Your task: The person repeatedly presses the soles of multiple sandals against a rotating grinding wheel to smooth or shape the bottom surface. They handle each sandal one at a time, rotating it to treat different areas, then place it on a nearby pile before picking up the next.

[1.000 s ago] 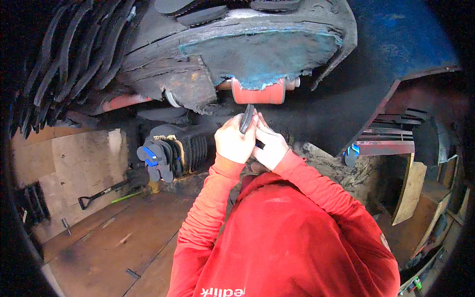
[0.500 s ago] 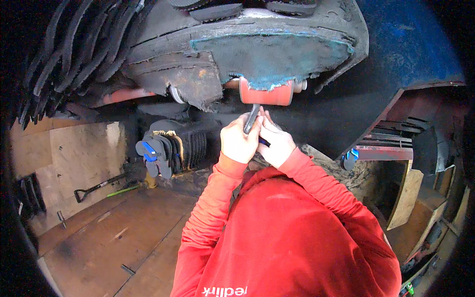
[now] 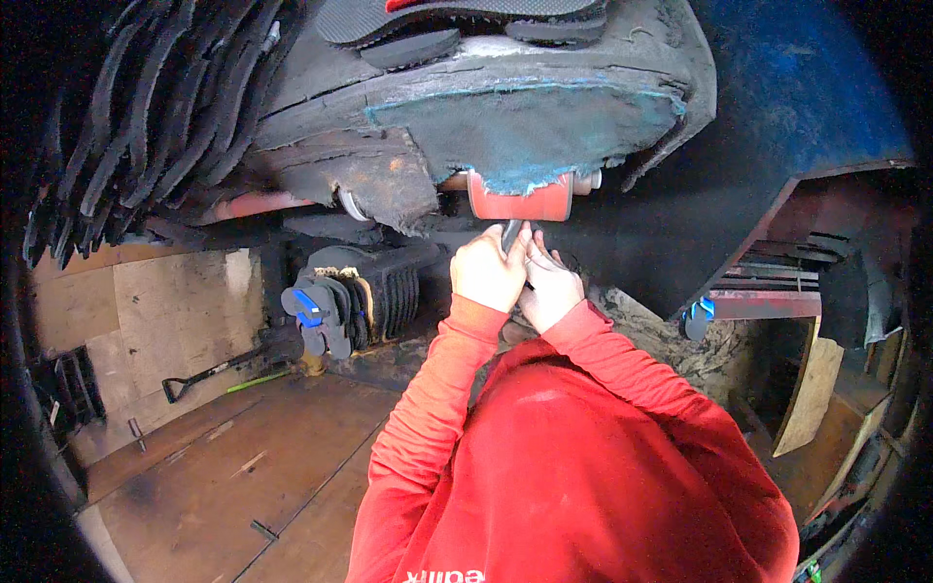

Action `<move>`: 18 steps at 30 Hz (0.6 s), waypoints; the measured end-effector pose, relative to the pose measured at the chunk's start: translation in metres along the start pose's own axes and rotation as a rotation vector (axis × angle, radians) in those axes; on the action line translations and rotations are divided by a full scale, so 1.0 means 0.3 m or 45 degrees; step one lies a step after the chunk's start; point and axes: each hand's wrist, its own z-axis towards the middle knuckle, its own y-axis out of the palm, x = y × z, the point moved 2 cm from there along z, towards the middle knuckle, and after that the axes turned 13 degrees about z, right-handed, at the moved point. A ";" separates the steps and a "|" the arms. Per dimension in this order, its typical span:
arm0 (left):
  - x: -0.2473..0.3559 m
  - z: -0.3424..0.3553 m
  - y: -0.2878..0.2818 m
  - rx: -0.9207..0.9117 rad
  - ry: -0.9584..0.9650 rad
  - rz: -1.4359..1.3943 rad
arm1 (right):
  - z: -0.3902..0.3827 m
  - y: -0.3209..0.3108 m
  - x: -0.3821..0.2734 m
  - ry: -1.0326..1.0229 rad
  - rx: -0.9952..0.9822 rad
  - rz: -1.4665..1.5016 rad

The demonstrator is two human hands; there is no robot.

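Observation:
Both my hands are raised together under a red sanding drum [image 3: 520, 202]. My left hand [image 3: 484, 270] is closed round a dark sole [image 3: 512, 233], seen almost edge-on with its upper end at the drum's lower rim; whether it touches is hard to tell. Close on its right, my right hand [image 3: 552, 289] has its fingers pressed together against the same sole. Most of the sole is hidden by my hands. A ragged blue-grey cloth flap [image 3: 525, 131] hangs over the top of the drum.
Several black soles [image 3: 146, 117] hang at the upper left; more soles [image 3: 457, 21] lie on the machine top. A row of dark sandals with blue straps [image 3: 321, 316] stands left of my arms. A blue panel [image 3: 807, 87] slopes down at right; a wooden board [image 3: 810, 394] leans below.
My hands sit slightly lower and further right in the view, which has itself shifted. Less of the sole shows between my fingers. More soles and a red piece show on top.

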 end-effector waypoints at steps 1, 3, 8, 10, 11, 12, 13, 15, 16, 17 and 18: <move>-0.007 -0.007 0.007 -0.014 -0.017 0.074 | 0.002 0.001 0.002 -0.090 -0.004 0.026; -0.016 -0.035 0.002 0.105 0.003 -0.100 | -0.007 -0.004 0.003 -0.215 0.052 0.033; -0.007 -0.126 -0.039 0.266 0.049 -0.274 | -0.031 -0.019 -0.003 -0.481 0.125 -0.030; 0.001 -0.150 -0.040 0.316 0.054 -0.318 | -0.023 -0.023 0.007 -0.607 0.148 -0.065; 0.002 -0.166 -0.037 0.368 0.060 -0.319 | -0.016 -0.023 0.015 -0.669 0.154 -0.099; -0.003 -0.178 -0.030 0.428 0.041 -0.328 | -0.009 -0.020 0.024 -0.760 0.143 -0.171; -0.011 -0.195 -0.017 0.397 0.027 -0.401 | -0.005 -0.016 0.033 -0.805 0.162 -0.167; -0.041 -0.224 0.008 0.430 0.013 -0.396 | -0.008 0.000 0.049 -0.886 0.110 -0.155; -0.057 -0.235 0.020 0.448 0.057 -0.393 | -0.014 0.006 0.057 -0.853 0.076 -0.126; -0.076 -0.244 0.020 0.546 0.141 -0.253 | -0.020 0.011 0.063 -0.844 0.070 0.023; -0.094 -0.252 0.022 0.573 0.161 -0.207 | -0.036 0.011 0.070 -0.627 0.075 0.322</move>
